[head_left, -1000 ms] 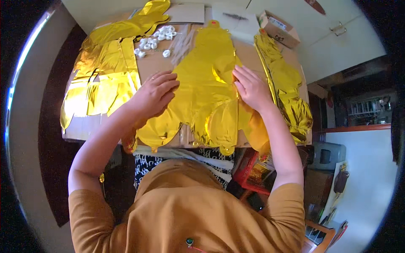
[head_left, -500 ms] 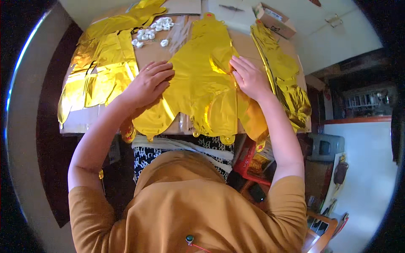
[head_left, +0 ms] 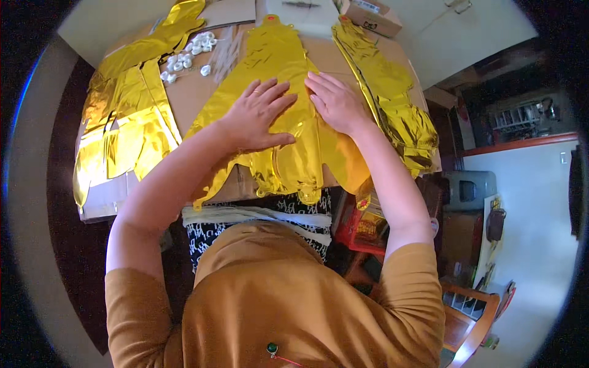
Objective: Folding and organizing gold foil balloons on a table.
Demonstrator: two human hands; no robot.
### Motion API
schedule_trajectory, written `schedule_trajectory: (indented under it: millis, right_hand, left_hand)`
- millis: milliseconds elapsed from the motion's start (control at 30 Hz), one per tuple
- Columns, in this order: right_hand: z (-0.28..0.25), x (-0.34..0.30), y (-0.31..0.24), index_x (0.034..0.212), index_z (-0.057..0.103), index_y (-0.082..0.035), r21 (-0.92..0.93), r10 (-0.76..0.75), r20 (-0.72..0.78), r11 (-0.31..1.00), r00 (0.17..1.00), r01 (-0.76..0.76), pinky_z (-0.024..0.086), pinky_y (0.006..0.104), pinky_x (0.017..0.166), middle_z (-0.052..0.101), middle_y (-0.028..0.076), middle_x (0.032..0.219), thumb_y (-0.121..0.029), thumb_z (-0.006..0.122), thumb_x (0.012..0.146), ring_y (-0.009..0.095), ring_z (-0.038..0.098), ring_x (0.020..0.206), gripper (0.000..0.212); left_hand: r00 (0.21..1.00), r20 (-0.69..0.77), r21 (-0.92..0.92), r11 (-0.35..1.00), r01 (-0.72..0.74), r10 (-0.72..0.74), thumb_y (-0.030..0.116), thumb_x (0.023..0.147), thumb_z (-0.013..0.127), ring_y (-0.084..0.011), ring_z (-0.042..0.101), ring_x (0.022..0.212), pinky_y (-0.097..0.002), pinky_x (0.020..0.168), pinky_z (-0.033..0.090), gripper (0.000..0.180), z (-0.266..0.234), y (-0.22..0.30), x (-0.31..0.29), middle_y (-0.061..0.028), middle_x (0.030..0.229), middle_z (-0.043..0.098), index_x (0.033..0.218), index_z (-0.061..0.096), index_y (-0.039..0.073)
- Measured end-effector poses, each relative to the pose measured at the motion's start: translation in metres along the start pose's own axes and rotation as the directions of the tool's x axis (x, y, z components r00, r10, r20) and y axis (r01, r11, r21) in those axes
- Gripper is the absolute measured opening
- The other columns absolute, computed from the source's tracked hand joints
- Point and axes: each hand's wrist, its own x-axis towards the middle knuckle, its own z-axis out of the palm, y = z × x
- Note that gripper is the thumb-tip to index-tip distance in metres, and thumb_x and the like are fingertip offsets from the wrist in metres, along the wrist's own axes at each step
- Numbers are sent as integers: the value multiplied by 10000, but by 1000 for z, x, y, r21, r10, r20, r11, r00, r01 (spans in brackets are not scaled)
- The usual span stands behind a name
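A flat, uninflated gold foil balloon [head_left: 273, 52] lies in front of me, its lobed lower end hanging slightly over the table's near edge. My left hand [head_left: 261, 116] rests on its middle, palm down, with fingers spread and thumb apart. Along the balloon's right side lies my right hand [head_left: 336, 104], its fingers stretched out close together on the foil. Neither hand grips anything. Both palms hide part of the foil beneath them.
More gold foil sheets [head_left: 132, 101] lie at the left, and a folded gold foil piece [head_left: 392, 92] at the right. Small white coils [head_left: 184, 58] and thin clear strips [head_left: 227, 52] sit at the back left. A cardboard box [head_left: 371, 17] stands at the back right.
My left hand has moved right from the balloon's left edge onto its middle, and its fingers have spread. My right hand stays by the right edge. The whole view has shifted slightly.
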Motion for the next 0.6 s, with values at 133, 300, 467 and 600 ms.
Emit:
schedule_trajectory:
  millis: [133, 300, 467, 600]
  right_hand:
    - [-6, -3, -1, 1280, 618, -44, 185, 114, -62, 978, 992, -101, 474, 413, 1039, 620, 156, 1333, -169, 592, 959, 322, 596, 1217, 345]
    - [-30, -17, 2, 1257, 622, -27, 198, 99, -125, 977, 987, -73, 476, 415, 1021, 637, 168, 1298, -165, 605, 959, 331, 609, 1187, 329]
    - [-64, -58, -32, 1205, 639, -27, -1, 259, -75, 966, 963, -260, 478, 454, 964, 640, 179, 1263, -201, 659, 917, 364, 624, 1104, 338]
    - [-87, -105, -61, 1110, 640, -33, 6, 510, -142, 857, 848, -515, 483, 473, 895, 643, 167, 1104, -259, 700, 891, 370, 613, 1032, 321]
  left_hand:
    - [1000, 14, -12, 1000, 0, 0, 609, 822, 652, -405, 322, 1435, -553, 1191, 218, 859, 1, -4, -2, -194, 1537, 379, 1478, 423, 104]
    - [1000, -20, -14, 1000, -24, 24, 594, 835, 647, -398, 321, 1438, -549, 1192, 217, 835, 4, -8, -2, -184, 1538, 382, 1482, 423, 114]
    - [1000, 10, -25, 1000, -3, 4, 588, 826, 659, -387, 322, 1441, -544, 1197, 212, 841, 0, -5, -1, -178, 1538, 384, 1485, 423, 122]
    - [1000, 21, -36, 999, 2, -1, 598, 809, 670, -384, 320, 1444, -542, 1201, 206, 864, 2, -2, -2, -174, 1547, 377, 1486, 421, 122]
